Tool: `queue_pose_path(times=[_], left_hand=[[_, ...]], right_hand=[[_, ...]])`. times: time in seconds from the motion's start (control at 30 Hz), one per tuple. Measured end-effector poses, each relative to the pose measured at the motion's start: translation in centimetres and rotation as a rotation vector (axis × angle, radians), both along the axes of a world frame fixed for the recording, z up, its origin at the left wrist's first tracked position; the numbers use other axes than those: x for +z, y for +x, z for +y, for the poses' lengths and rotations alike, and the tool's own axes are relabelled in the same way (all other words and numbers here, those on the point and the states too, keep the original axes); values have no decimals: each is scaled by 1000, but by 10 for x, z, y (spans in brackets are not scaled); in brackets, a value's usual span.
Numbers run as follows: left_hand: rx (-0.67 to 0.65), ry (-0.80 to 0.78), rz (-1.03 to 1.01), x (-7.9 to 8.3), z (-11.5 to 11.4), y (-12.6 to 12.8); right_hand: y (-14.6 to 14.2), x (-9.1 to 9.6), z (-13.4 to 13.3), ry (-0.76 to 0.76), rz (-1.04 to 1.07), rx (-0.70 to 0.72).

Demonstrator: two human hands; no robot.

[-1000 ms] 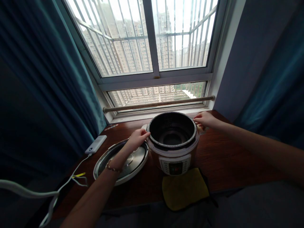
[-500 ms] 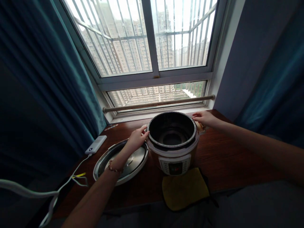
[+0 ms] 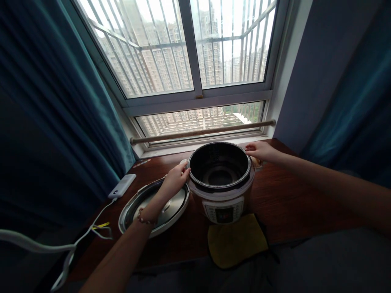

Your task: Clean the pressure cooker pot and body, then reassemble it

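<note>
A white electric pressure cooker (image 3: 224, 200) stands open on a dark wooden table (image 3: 293, 207), its black inner pot (image 3: 219, 165) empty. My left hand (image 3: 175, 179) grips the cooker's rim on the left side, fingers curled over the edge. My right hand (image 3: 259, 151) holds the rim at the far right, fingers bent over it. The cooker's round metal lid (image 3: 143, 203) lies upside down on the table just left of the cooker, under my left forearm.
A yellow cloth (image 3: 236, 241) lies at the table's front edge below the cooker. A white power bank (image 3: 122, 186) with a white cable (image 3: 76, 240) rests at the left. Teal curtains (image 3: 58, 122) flank a barred window (image 3: 195, 61) behind.
Both hands have stayed on the cooker's rim; the left hand slid slightly along the edge. The view has shifted a little, and the cooker sits slightly higher and further left in the picture.
</note>
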State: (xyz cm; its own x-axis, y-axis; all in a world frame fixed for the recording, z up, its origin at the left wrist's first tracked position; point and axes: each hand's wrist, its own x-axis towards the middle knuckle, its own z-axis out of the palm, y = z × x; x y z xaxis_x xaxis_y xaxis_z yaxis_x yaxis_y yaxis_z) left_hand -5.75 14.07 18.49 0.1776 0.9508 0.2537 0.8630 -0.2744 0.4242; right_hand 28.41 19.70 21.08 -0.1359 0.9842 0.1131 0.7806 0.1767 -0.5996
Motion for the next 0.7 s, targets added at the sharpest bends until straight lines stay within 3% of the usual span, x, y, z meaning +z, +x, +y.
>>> queue_pose_path(times=[0.2, 0.3, 0.4, 0.47, 0.57, 0.63, 0.7], left_hand=[[27, -16, -14, -3, -1, 1], [61, -12, -134, -5, -6, 0], [74, 4, -304, 1, -26, -4], [66, -49, -405, 9, -53, -12], [105, -166, -542, 10, -106, -31], [175, -224, -632, -7, -144, -43], [274, -234, -768, -41, -177, -47]], right_hand=[[-3, -1, -2, -22, 29, 36], [-4, -1, -1, -74, 91, 32], [-3, 5, -15, -67, 214, -7], [-1, 10, -40, -13, 346, -22], [3, 6, -103, 104, 544, -12], [2, -16, -153, 148, 569, -84], [-8, -55, -196, 137, 534, -196]])
